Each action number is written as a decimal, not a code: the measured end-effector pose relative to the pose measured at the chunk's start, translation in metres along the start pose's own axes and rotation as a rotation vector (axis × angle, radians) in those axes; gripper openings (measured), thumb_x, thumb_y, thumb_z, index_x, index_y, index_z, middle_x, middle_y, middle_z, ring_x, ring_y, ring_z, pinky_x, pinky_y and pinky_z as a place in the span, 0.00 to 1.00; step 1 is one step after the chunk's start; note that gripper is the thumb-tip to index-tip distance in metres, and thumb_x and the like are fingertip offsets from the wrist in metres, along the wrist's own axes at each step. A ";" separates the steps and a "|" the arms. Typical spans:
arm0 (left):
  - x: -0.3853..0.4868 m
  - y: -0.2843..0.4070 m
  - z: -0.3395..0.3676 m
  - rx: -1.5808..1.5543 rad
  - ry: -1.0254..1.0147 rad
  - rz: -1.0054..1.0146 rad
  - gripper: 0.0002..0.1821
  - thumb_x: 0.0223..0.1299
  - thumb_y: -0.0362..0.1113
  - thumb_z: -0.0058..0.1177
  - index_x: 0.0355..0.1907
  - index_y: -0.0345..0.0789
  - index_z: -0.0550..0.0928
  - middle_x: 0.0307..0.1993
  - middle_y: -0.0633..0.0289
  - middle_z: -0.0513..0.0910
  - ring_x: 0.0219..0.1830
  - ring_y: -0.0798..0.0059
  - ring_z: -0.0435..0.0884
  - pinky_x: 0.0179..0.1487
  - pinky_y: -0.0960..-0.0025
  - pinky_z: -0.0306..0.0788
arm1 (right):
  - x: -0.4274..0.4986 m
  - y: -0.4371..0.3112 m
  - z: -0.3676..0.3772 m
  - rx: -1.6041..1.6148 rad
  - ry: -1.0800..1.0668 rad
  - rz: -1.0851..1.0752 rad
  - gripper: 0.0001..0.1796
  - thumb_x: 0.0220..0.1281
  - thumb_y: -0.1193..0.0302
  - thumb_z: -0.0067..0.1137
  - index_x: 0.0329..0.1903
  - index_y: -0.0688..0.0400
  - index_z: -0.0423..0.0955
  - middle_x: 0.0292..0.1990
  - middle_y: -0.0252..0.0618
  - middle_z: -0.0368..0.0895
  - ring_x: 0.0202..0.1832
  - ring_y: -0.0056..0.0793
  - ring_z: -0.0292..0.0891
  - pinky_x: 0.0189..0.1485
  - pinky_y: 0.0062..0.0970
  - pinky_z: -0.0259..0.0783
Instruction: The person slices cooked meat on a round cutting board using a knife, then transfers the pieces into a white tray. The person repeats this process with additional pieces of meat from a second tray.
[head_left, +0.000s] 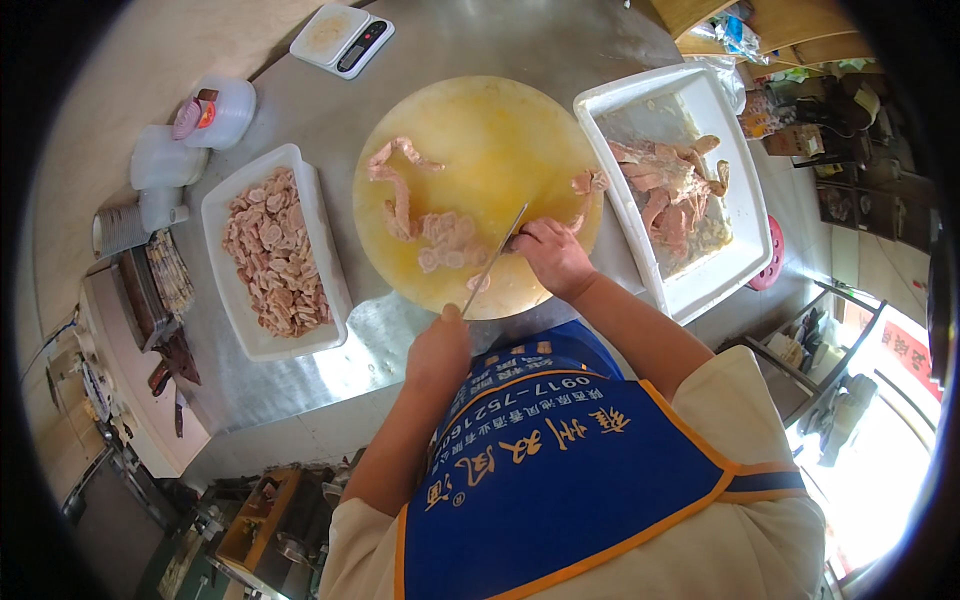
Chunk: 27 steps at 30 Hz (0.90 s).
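My left hand (440, 349) grips the handle end of a long knife (495, 259). Its blade slants over a round, yellow-stained cutting board (487, 112). Just right of the blade, my right hand (555, 255) presses down a length of pale pink meat, mostly hidden under the fingers. A knobbly meat piece (589, 187) lies beyond that hand, by the board's right edge; whether the two join I cannot tell. Left of the blade sits a cluster of round meat slices (448, 234), with one slice (478, 282) near the blade's lower part. A bent meat strip (399, 199) rests further left.
A white tray of sliced meat (274, 255) stands left on the metal table (300, 397). At right, a larger white tray (652, 281) holds long meat pieces (671, 184). A kitchen scale (341, 39), plastic containers (169, 157) and a cleaver (180, 356) are also around.
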<state>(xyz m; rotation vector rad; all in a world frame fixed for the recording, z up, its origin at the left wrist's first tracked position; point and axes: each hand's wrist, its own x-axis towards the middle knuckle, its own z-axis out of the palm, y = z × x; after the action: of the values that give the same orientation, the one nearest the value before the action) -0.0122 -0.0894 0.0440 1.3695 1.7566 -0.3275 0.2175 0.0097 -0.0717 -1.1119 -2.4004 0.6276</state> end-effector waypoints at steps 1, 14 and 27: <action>-0.008 -0.008 0.000 0.013 -0.004 -0.005 0.09 0.78 0.37 0.47 0.50 0.33 0.72 0.43 0.37 0.87 0.45 0.33 0.86 0.51 0.38 0.79 | -0.001 -0.001 0.001 -0.009 -0.020 0.018 0.12 0.60 0.73 0.56 0.46 0.53 0.83 0.46 0.38 0.83 0.53 0.43 0.79 0.59 0.42 0.76; -0.072 -0.053 -0.014 0.083 0.062 -0.075 0.11 0.77 0.39 0.52 0.46 0.32 0.72 0.41 0.37 0.86 0.45 0.33 0.86 0.48 0.40 0.78 | 0.001 -0.004 -0.008 0.034 -0.020 -0.003 0.14 0.61 0.73 0.56 0.49 0.50 0.82 0.50 0.36 0.82 0.58 0.42 0.76 0.62 0.42 0.73; -0.045 -0.091 0.001 0.053 0.009 0.000 0.13 0.77 0.41 0.53 0.46 0.32 0.71 0.41 0.37 0.87 0.43 0.33 0.86 0.49 0.39 0.78 | 0.004 0.000 -0.001 -0.076 -0.035 0.024 0.15 0.64 0.71 0.55 0.53 0.52 0.80 0.49 0.40 0.82 0.56 0.44 0.78 0.63 0.45 0.72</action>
<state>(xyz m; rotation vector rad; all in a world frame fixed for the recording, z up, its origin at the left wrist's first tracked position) -0.0913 -0.1532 0.0512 1.4099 1.7663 -0.3710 0.2157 0.0131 -0.0699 -1.1716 -2.4631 0.5722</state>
